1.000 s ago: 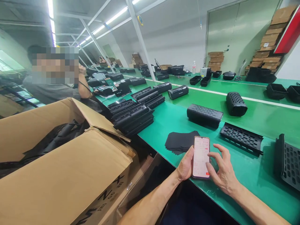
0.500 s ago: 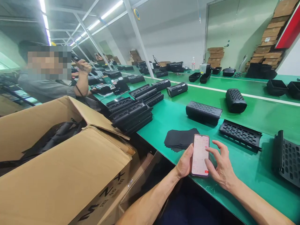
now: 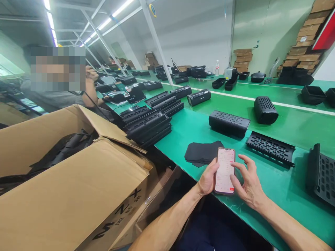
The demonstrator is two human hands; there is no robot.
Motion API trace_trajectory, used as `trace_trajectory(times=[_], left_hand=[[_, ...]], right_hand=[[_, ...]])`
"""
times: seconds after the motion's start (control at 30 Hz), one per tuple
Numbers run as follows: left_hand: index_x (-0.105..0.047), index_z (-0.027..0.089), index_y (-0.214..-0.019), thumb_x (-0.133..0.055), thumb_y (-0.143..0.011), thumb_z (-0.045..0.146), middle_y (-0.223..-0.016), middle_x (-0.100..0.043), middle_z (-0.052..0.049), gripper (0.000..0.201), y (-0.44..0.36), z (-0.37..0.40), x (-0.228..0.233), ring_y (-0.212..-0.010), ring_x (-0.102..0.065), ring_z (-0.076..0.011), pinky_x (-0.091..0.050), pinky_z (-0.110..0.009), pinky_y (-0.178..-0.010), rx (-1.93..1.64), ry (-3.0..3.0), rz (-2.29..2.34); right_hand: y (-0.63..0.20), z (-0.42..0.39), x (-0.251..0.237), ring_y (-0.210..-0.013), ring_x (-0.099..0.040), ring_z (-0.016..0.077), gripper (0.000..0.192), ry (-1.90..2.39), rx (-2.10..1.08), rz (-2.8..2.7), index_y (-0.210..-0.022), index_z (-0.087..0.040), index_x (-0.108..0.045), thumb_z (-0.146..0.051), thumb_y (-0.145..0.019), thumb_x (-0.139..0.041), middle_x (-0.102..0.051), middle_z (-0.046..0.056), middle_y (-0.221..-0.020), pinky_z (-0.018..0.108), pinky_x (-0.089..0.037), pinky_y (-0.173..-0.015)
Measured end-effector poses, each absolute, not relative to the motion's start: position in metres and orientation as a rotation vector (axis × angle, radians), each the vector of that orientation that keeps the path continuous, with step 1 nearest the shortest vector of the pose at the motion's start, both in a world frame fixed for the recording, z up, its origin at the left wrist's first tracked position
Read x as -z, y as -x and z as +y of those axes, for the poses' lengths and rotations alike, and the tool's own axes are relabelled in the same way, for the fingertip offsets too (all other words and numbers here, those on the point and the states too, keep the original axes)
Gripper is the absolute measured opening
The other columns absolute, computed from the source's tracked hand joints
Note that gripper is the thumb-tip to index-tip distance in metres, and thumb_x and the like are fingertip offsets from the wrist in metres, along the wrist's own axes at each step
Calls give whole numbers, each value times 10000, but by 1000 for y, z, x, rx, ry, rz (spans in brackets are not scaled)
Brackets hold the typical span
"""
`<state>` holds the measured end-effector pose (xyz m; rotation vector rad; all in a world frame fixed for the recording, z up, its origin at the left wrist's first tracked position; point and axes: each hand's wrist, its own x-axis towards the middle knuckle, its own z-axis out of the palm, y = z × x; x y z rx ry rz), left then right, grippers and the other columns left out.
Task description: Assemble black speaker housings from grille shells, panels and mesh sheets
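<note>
A smartphone [image 3: 225,172] with a lit, mostly white and pink screen is held upright over the table's front edge. My left hand [image 3: 208,177] grips it from the left side, thumb along its edge. At its right, my right hand [image 3: 248,181] has its fingers apart, with the index fingertip at the screen's edge; whether it touches the glass I cannot tell. Just behind the phone lies a stack of thin black sheets [image 3: 201,152]. Beyond my right hand rests a black perforated panel [image 3: 270,148], and farther back a black slotted housing [image 3: 229,123].
An open cardboard box [image 3: 78,188] with black parts inside stands at the left. Stacked black panels [image 3: 149,127] lie on the green table [image 3: 183,130] near it. Another perforated panel [image 3: 323,177] stands at the right edge. A co-worker [image 3: 62,97] sits at the far left.
The view has shifted slightly, so most things sit a little to the right. At the far left, the co-worker's raised hand has shifted. My hands keep nearly the same pose around the phone.
</note>
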<state>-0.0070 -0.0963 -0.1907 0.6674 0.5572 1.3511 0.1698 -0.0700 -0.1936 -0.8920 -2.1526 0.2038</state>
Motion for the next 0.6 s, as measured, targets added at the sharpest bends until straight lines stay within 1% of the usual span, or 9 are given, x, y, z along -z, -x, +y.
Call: trace_trajectory(times=[0.37, 0.5, 0.6], left_hand=[[-648, 155, -1319, -714, -872, 403, -1318, -725, -153, 516, 8, -95, 196, -1238, -663, -368, -494, -488, -1068, -1343, -683, 579], [-651, 146, -1321, -699, -868, 357, -1311, -728, -157, 503, 9, -94, 196, -1262, -648, -370, -486, -486, -1079, -1352, -698, 584], [-645, 151, -1336, -693, -868, 357, -1297, -733, -158, 513, 9, -94, 196, -1245, -659, -376, -491, -499, -1075, -1339, -700, 579]], right_hand=[[-170, -70, 196, -1353, -479, 379, 304, 890, -220, -2139, -1317, -243, -550, -300, -1018, -541, -408, 176, -1475, 629, -497, -1031], [-170, -70, 196, -1346, -487, 372, 299, 891, -228, -2130, -1311, -245, -555, -295, -1017, -543, -416, 174, -1471, 627, -499, -1029], [-169, -70, 195, -1347, -480, 373, 306, 890, -228, -2135, -1318, -252, -552, -289, -1015, -545, -405, 171, -1475, 632, -498, -1031]])
